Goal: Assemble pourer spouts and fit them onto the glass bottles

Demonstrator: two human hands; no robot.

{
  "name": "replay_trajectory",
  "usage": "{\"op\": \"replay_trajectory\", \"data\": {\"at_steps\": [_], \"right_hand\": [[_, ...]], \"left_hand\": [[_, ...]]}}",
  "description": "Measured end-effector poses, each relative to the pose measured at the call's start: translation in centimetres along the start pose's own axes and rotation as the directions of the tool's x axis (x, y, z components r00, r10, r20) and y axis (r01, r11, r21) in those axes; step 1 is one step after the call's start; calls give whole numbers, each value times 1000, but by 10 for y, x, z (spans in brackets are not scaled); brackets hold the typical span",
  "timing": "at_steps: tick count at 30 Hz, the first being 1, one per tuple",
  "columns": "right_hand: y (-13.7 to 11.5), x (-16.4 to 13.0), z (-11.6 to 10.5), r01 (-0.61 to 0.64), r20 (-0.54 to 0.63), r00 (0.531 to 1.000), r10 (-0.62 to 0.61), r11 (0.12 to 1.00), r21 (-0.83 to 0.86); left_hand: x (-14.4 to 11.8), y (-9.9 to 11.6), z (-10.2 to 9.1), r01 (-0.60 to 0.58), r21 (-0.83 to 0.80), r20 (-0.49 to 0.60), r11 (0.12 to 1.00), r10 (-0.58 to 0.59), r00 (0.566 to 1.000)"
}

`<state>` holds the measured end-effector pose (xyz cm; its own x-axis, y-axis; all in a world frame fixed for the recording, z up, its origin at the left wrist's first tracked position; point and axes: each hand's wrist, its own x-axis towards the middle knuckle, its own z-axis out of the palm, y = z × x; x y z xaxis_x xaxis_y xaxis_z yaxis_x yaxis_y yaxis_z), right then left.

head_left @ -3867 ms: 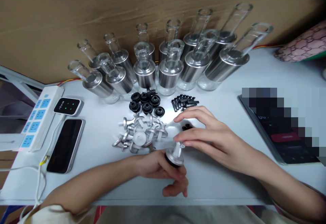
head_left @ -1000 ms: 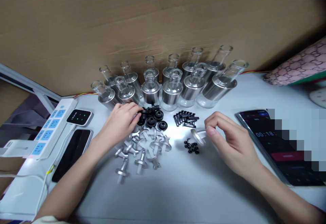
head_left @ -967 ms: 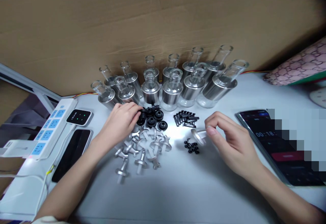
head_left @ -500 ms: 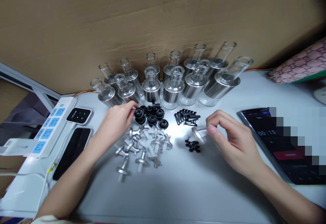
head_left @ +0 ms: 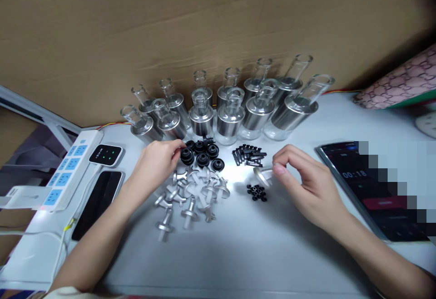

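Note:
At the left edge of the heap of black ribbed stoppers [head_left: 203,159], my left hand [head_left: 162,160] has its thumb and index finger closed on the rim of a black stopper [head_left: 187,155]; the fingertips are partly hidden. My right hand [head_left: 308,185] pinches a silver pourer spout [head_left: 263,176] by its narrow end, the wide disc pointing left. Below that disc is a cluster of small black caps [head_left: 256,193]. Several more silver pourer spouts [head_left: 189,213] lie in a pile between the hands. Small black strip-like pieces [head_left: 248,154] are spread beyond the held spout.
Two rows of glass bottles with metal bands [head_left: 230,120] stand along the cardboard wall [head_left: 204,26]. On the left are a power strip [head_left: 70,167], a small black-screened device [head_left: 106,154] and a dark phone [head_left: 98,203]. A larger phone with a timer [head_left: 361,185] lies on the right.
My right hand and the spout in it have shifted slightly left. My left hand stays at the black stoppers, its fingers moved a little. The view has shifted slightly.

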<state>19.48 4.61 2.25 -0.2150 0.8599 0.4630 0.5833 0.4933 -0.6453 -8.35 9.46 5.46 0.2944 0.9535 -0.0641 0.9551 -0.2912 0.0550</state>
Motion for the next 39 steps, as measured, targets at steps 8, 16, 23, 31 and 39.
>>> {"op": "replay_trajectory", "data": {"at_steps": [8, 16, 23, 31, 39], "right_hand": [[0, -4, 3, -25, 10, 1000, 26, 1000, -15], [-8, -9, 13, -36, 68, 997, 31, 996, 77], [-28, -3, 39, 242, 196, 943, -270, 957, 158], [-39, -3, 64, 281, 296, 917, -265, 960, -12], [-34, -17, 64, 183, 501, 855, -135, 982, -48]], "left_hand": [[-4, -2, -7, 22, -89, -30, 996, -25, 999], [-61, -18, 21, -117, -388, -256, 914, 15, 967], [-92, -13, 75, -247, -509, -311, 825, 92, 946], [-72, -2, 80, -486, -504, -460, 714, 255, 851], [-76, -20, 72, -631, -373, -382, 680, 507, 773]]}}
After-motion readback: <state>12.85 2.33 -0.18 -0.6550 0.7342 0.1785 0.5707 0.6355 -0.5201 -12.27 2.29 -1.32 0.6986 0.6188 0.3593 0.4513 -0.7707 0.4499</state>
